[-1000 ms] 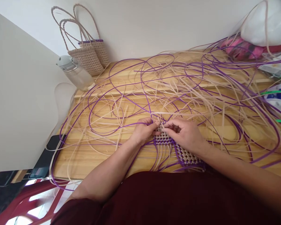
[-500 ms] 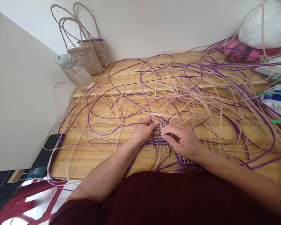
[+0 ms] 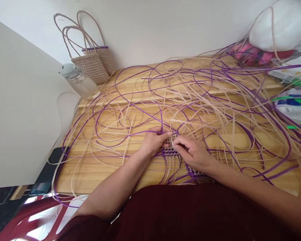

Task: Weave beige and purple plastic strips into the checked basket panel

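Note:
A small woven piece (image 3: 171, 152) of beige and purple strips lies near the table's front edge, with loose strip ends trailing from its sides. My left hand (image 3: 154, 140) is closed on its left part, thumb pressed on top. My right hand (image 3: 192, 150) pinches a beige weaving strip (image 3: 172, 140) between thumb and forefinger, right over the weave. Beneath my right wrist, another patterned woven section (image 3: 197, 172) shows in part. Long purple strips (image 3: 140, 133) run out past my left hand. My fingers hide some of the weave.
Tangled beige and purple strips (image 3: 210, 97) spread over the wooden table (image 3: 72, 174). At the back left stand a water bottle (image 3: 80, 82) and woven bags (image 3: 91, 67). A phone (image 3: 56, 155) lies at the left edge. Plastic packages (image 3: 293, 103) and a white bundle (image 3: 281, 30) sit at the right.
The camera view has shifted slightly. Both hands keep their hold on the weave, and the right fingers have moved only a little with the beige strip.

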Demonstrator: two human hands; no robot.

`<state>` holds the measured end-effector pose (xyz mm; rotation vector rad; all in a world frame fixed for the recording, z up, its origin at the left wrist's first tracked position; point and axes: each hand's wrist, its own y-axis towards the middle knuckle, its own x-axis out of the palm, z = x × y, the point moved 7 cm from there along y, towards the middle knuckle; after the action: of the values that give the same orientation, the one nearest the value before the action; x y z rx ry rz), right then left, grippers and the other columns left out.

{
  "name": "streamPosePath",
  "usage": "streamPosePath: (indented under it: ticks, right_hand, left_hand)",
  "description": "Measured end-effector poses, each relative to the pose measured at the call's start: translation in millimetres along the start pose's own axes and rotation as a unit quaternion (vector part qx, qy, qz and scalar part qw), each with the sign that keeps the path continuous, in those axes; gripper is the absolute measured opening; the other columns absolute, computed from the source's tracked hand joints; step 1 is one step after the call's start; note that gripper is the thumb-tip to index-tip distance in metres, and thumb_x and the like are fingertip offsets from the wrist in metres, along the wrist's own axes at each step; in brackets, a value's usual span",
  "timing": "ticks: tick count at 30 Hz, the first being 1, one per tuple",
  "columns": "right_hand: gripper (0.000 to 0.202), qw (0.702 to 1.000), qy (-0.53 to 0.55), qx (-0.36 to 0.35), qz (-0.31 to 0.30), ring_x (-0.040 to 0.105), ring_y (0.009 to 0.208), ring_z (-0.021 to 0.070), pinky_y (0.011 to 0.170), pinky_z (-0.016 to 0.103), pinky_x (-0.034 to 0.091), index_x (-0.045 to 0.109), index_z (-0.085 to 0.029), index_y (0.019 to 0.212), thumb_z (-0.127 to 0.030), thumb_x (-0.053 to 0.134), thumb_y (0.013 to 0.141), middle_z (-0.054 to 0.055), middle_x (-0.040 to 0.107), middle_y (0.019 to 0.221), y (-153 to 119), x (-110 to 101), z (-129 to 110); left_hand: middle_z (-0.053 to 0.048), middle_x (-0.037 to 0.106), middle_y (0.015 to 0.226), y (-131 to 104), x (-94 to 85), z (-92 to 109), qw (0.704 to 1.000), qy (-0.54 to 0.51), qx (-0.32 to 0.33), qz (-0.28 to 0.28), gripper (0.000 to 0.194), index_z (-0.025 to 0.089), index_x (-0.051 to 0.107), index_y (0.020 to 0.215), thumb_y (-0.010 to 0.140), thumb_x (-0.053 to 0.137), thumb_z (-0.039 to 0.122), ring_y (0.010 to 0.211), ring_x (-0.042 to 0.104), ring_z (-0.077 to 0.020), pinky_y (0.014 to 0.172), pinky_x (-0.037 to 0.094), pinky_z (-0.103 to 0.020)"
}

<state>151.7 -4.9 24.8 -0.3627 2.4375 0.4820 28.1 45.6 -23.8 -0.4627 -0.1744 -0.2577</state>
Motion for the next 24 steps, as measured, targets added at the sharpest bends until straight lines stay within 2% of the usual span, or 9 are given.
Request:
streamPosePath:
  ticks: [4,8,13,16,18,21,24]
  right_hand:
    - [0.016,0.999,-0.045,0.013,-0.018,0.049,0.070,0.0141,0.067,0.028,0.035,0.048,-0.019,0.080,-0.023,0.044,0.095,0.001,0.055,0.075,2.8,4.1,3.8]
    - [0.017,0.996,-0.079,0.025,-0.046,0.048,0.069,0.0150,0.066,0.029,0.033,0.046,-0.019,0.079,-0.024,0.044,0.095,0.002,0.055,0.075,1.0,8.3,7.4]
    - [0.019,0.999,-0.010,0.026,-0.015,0.049,0.068,0.0137,0.066,0.028,0.036,0.052,-0.019,0.081,-0.027,0.045,0.097,0.000,0.054,0.073,-3.8,2.5,3.3]
    - [0.015,0.999,0.033,0.022,0.014,0.046,0.063,0.0119,0.063,0.026,0.036,0.056,-0.019,0.086,-0.028,0.049,0.096,-0.001,0.052,0.071,-6.2,-1.8,-0.1]
    - [0.012,0.999,0.038,0.017,0.031,0.046,0.061,0.0108,0.062,0.025,0.036,0.057,-0.019,0.085,-0.026,0.052,0.093,-0.001,0.054,0.071,-6.4,-3.5,-1.4]
    - [0.014,0.999,0.017,0.024,0.036,0.046,0.061,0.0102,0.061,0.025,0.034,0.055,-0.018,0.078,-0.024,0.054,0.091,-0.002,0.053,0.067,-4.9,-3.2,1.4]
    - [0.014,0.999,-0.010,0.036,-0.004,0.044,0.059,0.0099,0.060,0.025,0.032,0.052,-0.018,0.077,-0.023,0.053,0.090,-0.003,0.051,0.064,-2.8,1.7,6.5]
  left_hand:
    - [0.001,0.062,0.065,4.3,-0.3,-1.3,0.995,0.036,0.061,0.075,0.010,0.013,0.066,0.077,0.072,0.073,0.018,0.053,0.057,-0.0085,0.050,0.053,-0.020]
    - [0.001,0.062,0.065,4.5,2.0,-2.6,0.992,0.068,0.065,0.087,0.007,0.013,0.065,0.074,0.075,0.071,0.017,0.052,0.056,-0.0070,0.050,0.051,-0.017]
    - [-0.002,0.065,0.074,1.8,-1.0,2.0,0.999,0.026,0.028,0.009,0.015,0.012,0.066,0.080,0.076,0.074,0.024,0.062,0.062,-0.0089,0.057,0.056,-0.019]
    - [-0.005,0.068,0.078,-0.7,-2.5,4.7,0.999,0.020,0.004,-0.035,0.029,0.011,0.068,0.086,0.073,0.078,0.035,0.063,0.064,-0.0114,0.051,0.055,-0.019]
    - [-0.005,0.068,0.075,-0.9,-2.2,3.3,0.999,0.029,-0.003,-0.039,0.034,0.010,0.068,0.085,0.069,0.082,0.036,0.060,0.063,-0.0115,0.047,0.054,-0.019]
    - [-0.003,0.066,0.070,1.9,-3.7,-2.1,1.000,0.024,0.013,0.013,0.031,0.010,0.067,0.079,0.066,0.084,0.033,0.056,0.061,-0.0101,0.048,0.054,-0.019]
    - [-0.001,0.064,0.067,4.6,-4.7,-5.6,0.996,0.025,0.054,0.064,0.025,0.011,0.066,0.074,0.068,0.082,0.030,0.055,0.060,-0.0088,0.051,0.055,-0.020]
